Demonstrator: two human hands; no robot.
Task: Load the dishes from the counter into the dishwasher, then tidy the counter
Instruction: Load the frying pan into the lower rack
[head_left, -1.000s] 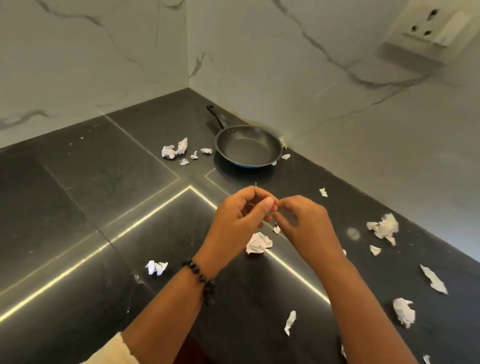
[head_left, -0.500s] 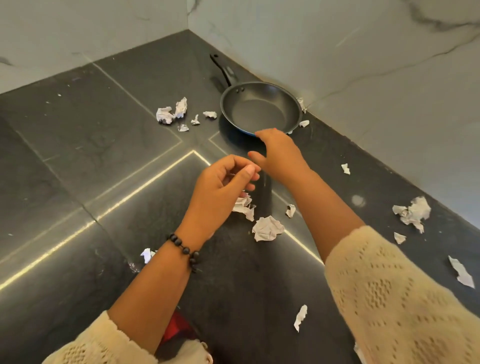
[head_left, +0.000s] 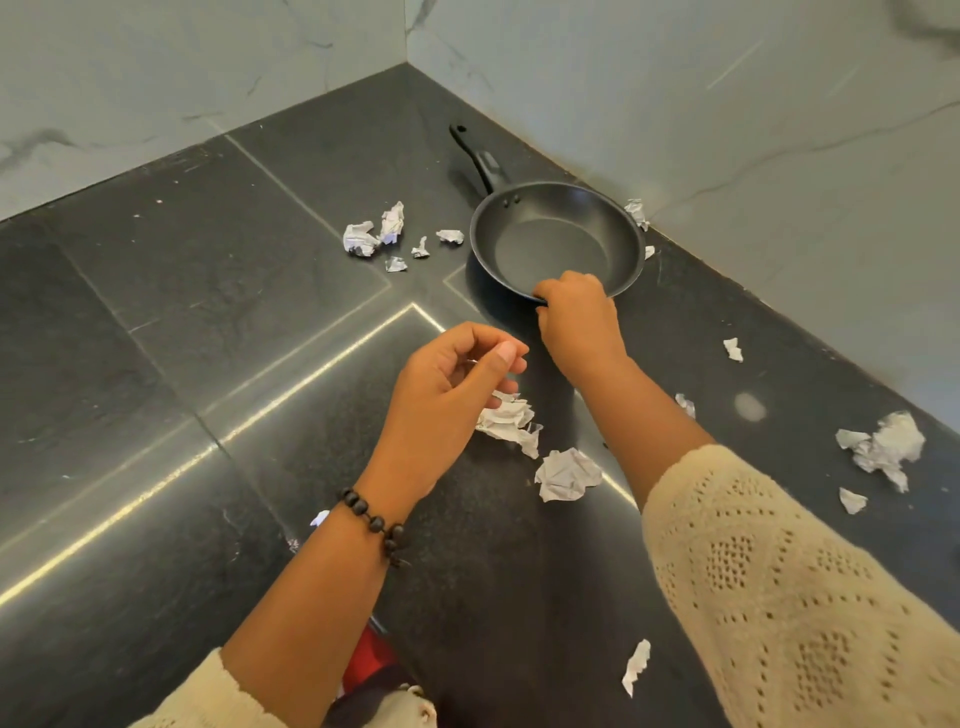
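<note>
Pan: my frying pan (head_left: 556, 241) sits on the dark tabletop (head_left: 171, 322) close to the corner where the two pale marble walls (head_left: 727, 104) meet, its black handle (head_left: 475, 156) pointing away from me into that corner. It is empty inside.

Right hand: my right hand (head_left: 579, 322) is on the pan's near rim, fingers curled over the edge and gripping it (the fingertips are hidden behind the rim, so I cannot tell how far in they reach).

Left hand: my left hand (head_left: 447, 400) hovers above the tabletop, nearer to me than the pan, thumb pressed to the fingertips in a pinch. Something very small and thin may be held there, but I cannot tell what. A beaded bracelet (head_left: 374, 525) circles that wrist.

Crumpled paper: one crushed wad (head_left: 511, 418) lies just under my left hand, and another (head_left: 566, 475) rests just beside it, between my two forearms.

Scraps left of the pan: a small cluster of torn bits (head_left: 384, 236) lies near the pan's left side, apart from it.

Scraps to the right: a larger crumpled lump (head_left: 885, 447) and a few loose shreds lie along the tabletop near the right wall; one strip (head_left: 636, 665) lies close to me.

Sleeves: cream knitted sleeves (head_left: 805, 597) cover both my arms, pushed up on the left.
</note>
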